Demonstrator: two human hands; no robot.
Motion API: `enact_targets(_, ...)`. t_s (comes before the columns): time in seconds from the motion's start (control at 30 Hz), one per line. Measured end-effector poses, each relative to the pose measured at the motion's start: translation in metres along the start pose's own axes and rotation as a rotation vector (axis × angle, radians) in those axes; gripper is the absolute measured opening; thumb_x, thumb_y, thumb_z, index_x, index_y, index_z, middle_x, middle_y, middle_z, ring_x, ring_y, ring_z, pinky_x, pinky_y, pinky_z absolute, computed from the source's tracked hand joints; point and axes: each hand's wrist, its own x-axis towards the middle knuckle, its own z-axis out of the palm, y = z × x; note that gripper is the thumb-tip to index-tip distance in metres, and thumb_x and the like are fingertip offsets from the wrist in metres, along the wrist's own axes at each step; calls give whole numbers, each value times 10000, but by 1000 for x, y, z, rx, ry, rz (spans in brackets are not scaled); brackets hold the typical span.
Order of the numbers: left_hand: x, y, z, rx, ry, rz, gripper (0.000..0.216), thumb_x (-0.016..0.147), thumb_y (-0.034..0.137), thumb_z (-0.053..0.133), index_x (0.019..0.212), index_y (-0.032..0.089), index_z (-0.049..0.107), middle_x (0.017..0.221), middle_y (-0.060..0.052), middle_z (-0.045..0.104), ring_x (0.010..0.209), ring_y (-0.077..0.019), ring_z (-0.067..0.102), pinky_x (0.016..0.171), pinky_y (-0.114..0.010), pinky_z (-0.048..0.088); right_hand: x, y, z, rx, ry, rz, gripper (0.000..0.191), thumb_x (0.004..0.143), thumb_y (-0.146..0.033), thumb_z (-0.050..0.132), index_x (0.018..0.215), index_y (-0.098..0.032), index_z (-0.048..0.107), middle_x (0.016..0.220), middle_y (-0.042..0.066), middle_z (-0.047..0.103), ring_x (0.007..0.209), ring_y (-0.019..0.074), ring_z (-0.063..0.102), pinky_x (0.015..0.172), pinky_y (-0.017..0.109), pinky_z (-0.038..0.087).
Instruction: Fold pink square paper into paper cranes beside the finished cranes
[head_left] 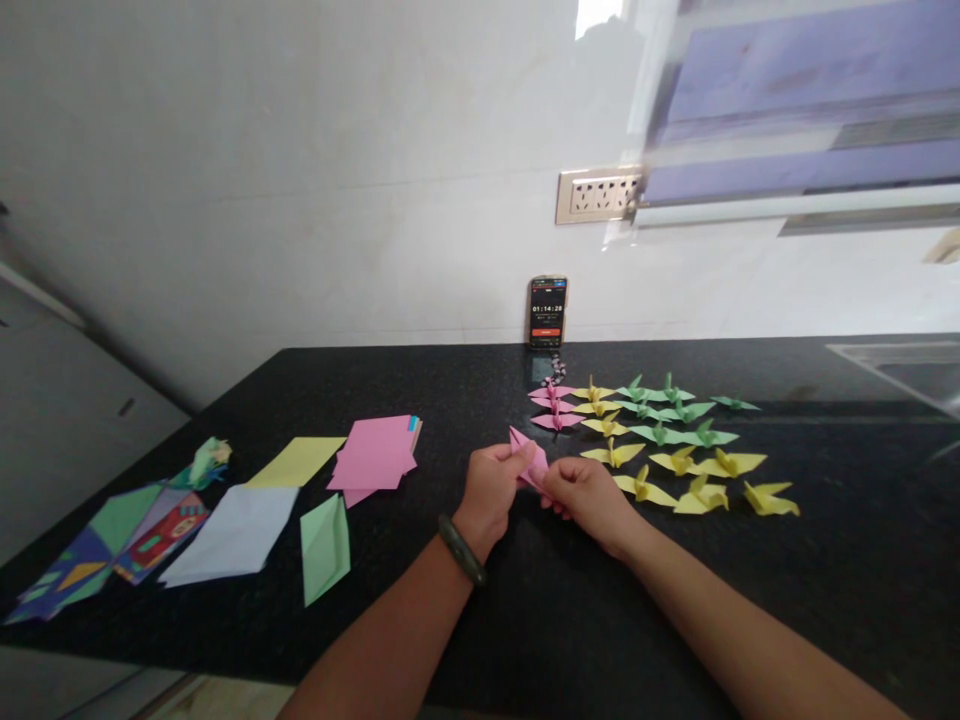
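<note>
A partly folded pink paper piece [529, 459] is pinched between both my hands above the black counter [465, 390]. My left hand [491, 490], with a dark bangle on the wrist, grips its left side. My right hand [589, 495] grips its right side with fingers closed. Just right of my hands lie rows of finished paper cranes: pink ones [553, 405], yellow ones [679, 480] and green ones [671, 412].
A stack of pink sheets [375, 452] lies left of my hands, with yellow [296, 462], pale blue [236, 533] and green [326, 545] sheets and patterned paper [112, 545] farther left. A phone [547, 312] showing a timer leans on the wall. A sink [911, 368] is at far right.
</note>
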Motion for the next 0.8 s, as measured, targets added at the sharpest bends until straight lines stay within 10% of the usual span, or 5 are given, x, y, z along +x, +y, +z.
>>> enact_targets(0.17,2,6,-3,-92,-9,-131,228,586,298,685,623,94,592,565,-26,581,495,-110,533,527,-253,442,2,-2,-17,-282,208,-464,111,777,-222,477,798,-174,574,750,34,540,686,150,512,578,260,422)
enact_targets(0.3,3,6,-5,-139,-138,-207,239,623,325,665,684,102,606,578,-31,588,499,-113,536,481,-225,421,3,0,-23,-462,145,-784,274,736,-115,518,972,-229,600,1013,76,492,989,208,462,818,366,415)
enact_targets(0.8,1,4,-4,-356,-418,-202,202,724,237,594,879,110,622,760,-76,634,644,-131,581,636,-259,453,9,6,-29,-541,197,-863,272,758,-120,511,902,-276,682,1018,70,533,956,214,472,741,372,435)
